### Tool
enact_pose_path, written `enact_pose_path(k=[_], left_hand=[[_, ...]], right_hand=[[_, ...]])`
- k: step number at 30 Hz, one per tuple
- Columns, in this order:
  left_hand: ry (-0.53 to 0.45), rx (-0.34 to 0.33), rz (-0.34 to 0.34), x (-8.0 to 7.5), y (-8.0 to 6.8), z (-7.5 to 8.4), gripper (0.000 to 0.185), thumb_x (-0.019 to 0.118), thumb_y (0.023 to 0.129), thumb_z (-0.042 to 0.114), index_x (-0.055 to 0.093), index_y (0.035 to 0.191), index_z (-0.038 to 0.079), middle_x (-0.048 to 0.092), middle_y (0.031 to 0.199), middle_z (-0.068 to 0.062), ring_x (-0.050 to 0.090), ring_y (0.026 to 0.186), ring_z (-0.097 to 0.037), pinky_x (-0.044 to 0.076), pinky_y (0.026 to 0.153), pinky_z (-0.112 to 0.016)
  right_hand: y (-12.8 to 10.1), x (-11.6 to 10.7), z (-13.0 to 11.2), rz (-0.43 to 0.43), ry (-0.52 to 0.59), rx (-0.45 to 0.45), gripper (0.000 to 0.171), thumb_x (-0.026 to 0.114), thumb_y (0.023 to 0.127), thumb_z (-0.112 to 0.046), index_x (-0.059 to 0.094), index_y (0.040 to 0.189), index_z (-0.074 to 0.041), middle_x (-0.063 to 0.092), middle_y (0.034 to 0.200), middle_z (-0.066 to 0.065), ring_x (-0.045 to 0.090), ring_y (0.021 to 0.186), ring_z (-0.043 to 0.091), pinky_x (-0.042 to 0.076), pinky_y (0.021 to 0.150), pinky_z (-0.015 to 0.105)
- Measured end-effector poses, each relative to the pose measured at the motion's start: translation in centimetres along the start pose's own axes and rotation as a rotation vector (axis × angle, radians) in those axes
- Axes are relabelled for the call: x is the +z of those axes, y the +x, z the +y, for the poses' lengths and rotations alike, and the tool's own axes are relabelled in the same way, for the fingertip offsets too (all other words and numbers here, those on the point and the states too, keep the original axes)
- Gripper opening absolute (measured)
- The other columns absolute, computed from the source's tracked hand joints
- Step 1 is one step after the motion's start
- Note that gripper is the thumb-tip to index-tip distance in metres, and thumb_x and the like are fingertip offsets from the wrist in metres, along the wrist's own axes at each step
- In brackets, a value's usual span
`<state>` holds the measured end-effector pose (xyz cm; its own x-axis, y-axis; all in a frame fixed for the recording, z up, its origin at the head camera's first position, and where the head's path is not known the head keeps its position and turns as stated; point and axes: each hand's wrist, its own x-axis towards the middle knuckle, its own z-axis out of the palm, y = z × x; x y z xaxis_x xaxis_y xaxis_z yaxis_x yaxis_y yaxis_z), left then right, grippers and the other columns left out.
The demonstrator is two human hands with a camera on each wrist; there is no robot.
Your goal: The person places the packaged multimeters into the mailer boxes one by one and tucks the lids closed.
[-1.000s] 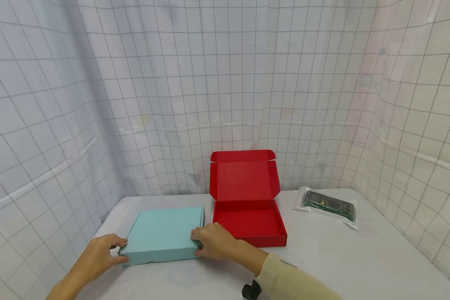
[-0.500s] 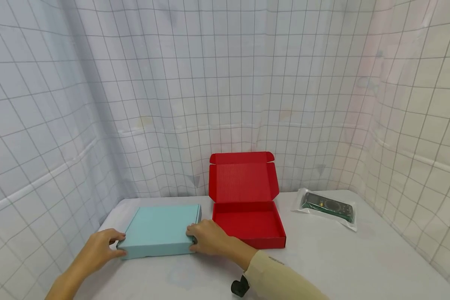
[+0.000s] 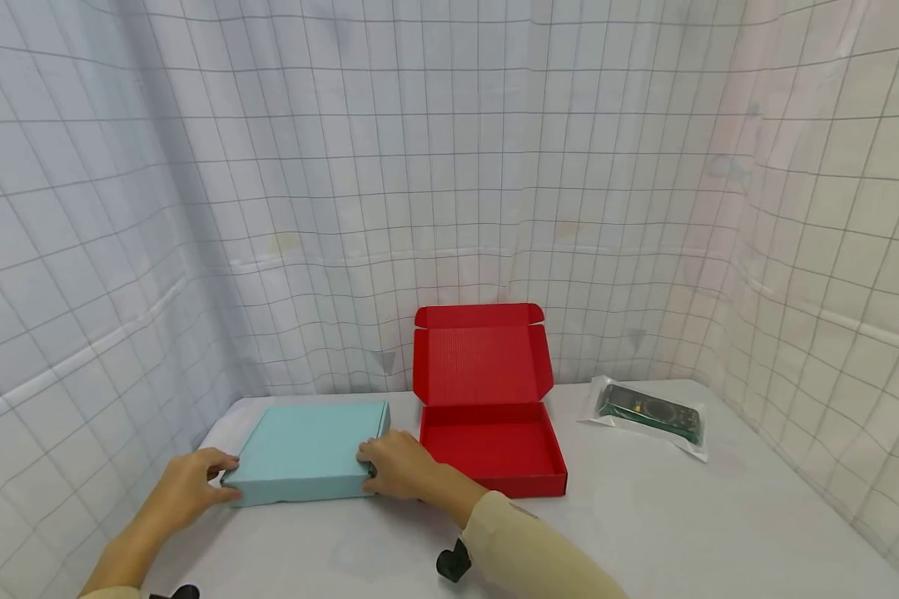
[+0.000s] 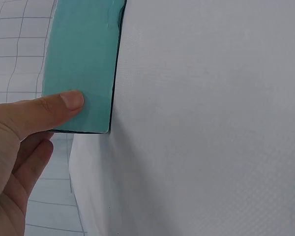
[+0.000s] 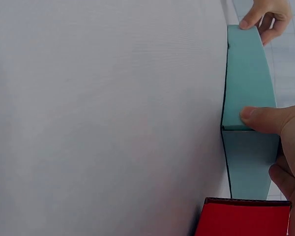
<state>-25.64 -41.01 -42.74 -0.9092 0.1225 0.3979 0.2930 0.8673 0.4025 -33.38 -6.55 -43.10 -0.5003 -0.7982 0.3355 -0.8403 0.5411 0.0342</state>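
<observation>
Cardboard is what the blue box [image 3: 307,449] is made of, and it looks thin and light. It is flat and closed, and it lies on the white desk [image 3: 644,532] at about 10 o'clock from the middle of the desk. The red box [image 3: 490,449] sits just beside it, toward 3 o'clock, with its lid standing open. A dark gadget in a clear bag [image 3: 648,412] lies well apart, further toward 3 o'clock.

The left hand [image 3: 183,491] holds the near left corner of the blue box. Its thumb [image 4: 54,105] presses flat on the front wall, and the other fingers curl round the side. The right hand [image 3: 393,466] holds the near right corner the same way, with its thumb [image 5: 258,118] on the front wall.

The box is probably stiff at the corners and softer in the middle of the lid. So the corners are a good place to hold it, one hand on each side. The smooth walls may be a bit slippery, so a gentle squeeze helps. A hard squeeze could dent it. It should slide easily on the cloth.
</observation>
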Motion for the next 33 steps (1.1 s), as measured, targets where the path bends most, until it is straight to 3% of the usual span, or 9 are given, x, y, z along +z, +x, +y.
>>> enact_pose_path(k=[5,8,14,21,26,33], left_hand=[[0.001,-0.008,0.017,-0.2,0.1,-0.3,0.044,0.095,0.065,0.006,0.074,0.101,-0.008,0.072,0.107,-0.025,0.071,0.094,-0.045,0.060,0.078,-0.048],[0.000,-0.011,0.019,-0.3,0.2,-0.3,0.044,0.095,0.066,0.006,0.074,0.101,-0.008,0.072,0.108,-0.026,0.070,0.094,-0.045,0.060,0.078,-0.047],[-0.005,-0.022,0.010,-0.5,0.2,-0.2,0.045,0.095,0.068,0.008,0.073,0.104,-0.008,0.071,0.109,-0.026,0.069,0.097,-0.047,0.060,0.079,-0.051],[-0.025,-0.021,0.028,-1.0,0.1,0.0,0.058,0.095,0.073,0.020,0.070,0.119,-0.006,0.068,0.115,-0.029,0.066,0.105,-0.048,0.060,0.080,-0.049],[-0.066,-0.070,0.017,-1.7,0.3,1.1,0.064,0.090,0.082,0.029,0.065,0.130,-0.005,0.065,0.124,-0.030,0.064,0.111,-0.048,0.060,0.083,-0.046],[-0.165,-0.080,0.004,-1.8,1.1,2.9,0.058,0.086,0.088,0.030,0.065,0.131,-0.004,0.067,0.126,-0.023,0.064,0.113,-0.041,0.056,0.083,-0.022]], right_hand=[[0.8,0.0,-0.1,-0.023,0.018,0.034,0.038,0.085,0.088,-0.034,0.078,0.122,-0.018,0.073,0.099,-0.009,0.064,0.085,0.005,0.051,0.078,0.015],[0.9,0.1,0.0,-0.024,0.050,0.061,0.044,0.085,0.088,-0.034,0.076,0.127,-0.018,0.074,0.112,-0.008,0.066,0.094,0.007,0.052,0.084,0.015],[0.8,0.0,0.5,-0.033,0.198,0.109,0.047,0.085,0.089,-0.030,0.073,0.132,-0.017,0.068,0.131,-0.008,0.063,0.113,0.011,0.050,0.091,0.016],[0.8,-1.2,1.5,-0.056,0.366,0.112,0.051,0.086,0.088,-0.026,0.070,0.136,-0.017,0.066,0.133,-0.008,0.059,0.120,0.007,0.049,0.090,0.013],[0.9,-2.5,2.1,-0.060,0.421,0.116,0.054,0.086,0.087,-0.027,0.069,0.138,-0.018,0.066,0.134,-0.009,0.058,0.121,0.010,0.050,0.085,0.013],[0.3,-3.9,3.0,-0.051,0.448,0.137,0.059,0.086,0.087,-0.027,0.066,0.141,-0.017,0.064,0.137,-0.006,0.056,0.124,0.012,0.052,0.088,0.018]])
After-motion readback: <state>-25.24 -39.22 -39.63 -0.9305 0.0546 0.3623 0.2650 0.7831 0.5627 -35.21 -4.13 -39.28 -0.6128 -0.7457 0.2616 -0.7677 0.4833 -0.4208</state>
